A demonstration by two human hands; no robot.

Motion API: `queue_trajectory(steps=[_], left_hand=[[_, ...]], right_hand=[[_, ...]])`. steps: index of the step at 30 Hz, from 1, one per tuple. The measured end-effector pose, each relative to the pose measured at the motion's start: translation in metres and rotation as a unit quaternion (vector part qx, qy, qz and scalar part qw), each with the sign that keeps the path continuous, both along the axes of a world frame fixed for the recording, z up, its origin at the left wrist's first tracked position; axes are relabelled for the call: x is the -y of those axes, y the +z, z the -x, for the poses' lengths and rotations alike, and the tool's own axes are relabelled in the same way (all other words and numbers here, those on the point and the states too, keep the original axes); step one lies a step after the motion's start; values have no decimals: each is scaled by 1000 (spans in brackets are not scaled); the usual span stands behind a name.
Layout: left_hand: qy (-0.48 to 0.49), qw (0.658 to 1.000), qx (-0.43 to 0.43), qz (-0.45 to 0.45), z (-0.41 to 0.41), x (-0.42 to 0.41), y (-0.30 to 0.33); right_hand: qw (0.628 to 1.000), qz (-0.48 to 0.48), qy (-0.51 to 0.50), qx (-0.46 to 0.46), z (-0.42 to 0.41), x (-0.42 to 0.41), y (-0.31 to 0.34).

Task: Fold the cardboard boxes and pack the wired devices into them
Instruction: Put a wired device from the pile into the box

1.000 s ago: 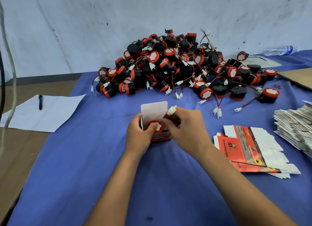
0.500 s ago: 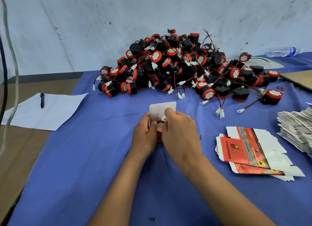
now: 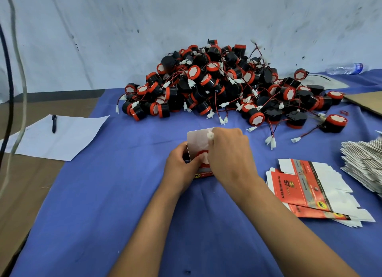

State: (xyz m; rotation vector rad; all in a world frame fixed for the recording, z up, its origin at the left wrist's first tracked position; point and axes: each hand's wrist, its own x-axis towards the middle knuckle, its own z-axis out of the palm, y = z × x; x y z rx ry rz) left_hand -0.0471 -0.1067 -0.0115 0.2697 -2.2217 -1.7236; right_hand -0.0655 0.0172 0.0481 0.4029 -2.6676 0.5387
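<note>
Holding a red device (image 3: 203,155) inside, the open box (image 3: 199,140) is gripped by left hand (image 3: 179,163) and right hand (image 3: 229,152) fingers.

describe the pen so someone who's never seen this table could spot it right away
Start at the big pile of red and black wired devices on the blue cloth, then look far left, past the cloth's edge, to the white sheet of paper. The pen lies on that sheet near its far edge. It is the only dark, slim stick there, with no wire attached.
</note>
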Motion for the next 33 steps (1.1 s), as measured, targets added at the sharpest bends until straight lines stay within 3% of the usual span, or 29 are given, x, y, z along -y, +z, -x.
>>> queue_trajectory(steps=[4, 10, 18, 26, 30, 33], left_hand=[[7, 1000, -2, -9, 3, -2, -3], [10, 1000, -1, 0, 5, -4, -3], [7, 1000, 4, 29, 6, 0, -2], [23, 999, 21, 15, 6, -3, -2], [18, 999, 16, 30, 3, -2, 0], [11, 1000, 17, 8, -1, -3, 4]], right_hand=[[1000, 26, -2, 13, -10, 10, -3], [999, -22, 38, 18, -5, 20, -6], [999, 2, 20, -27, -1, 32, -22], [997, 48, 60, -2, 8, 15, -30], [990, -15, 138, -15, 6, 14, -28], [990, -47, 136, -14, 12, 5, -24]])
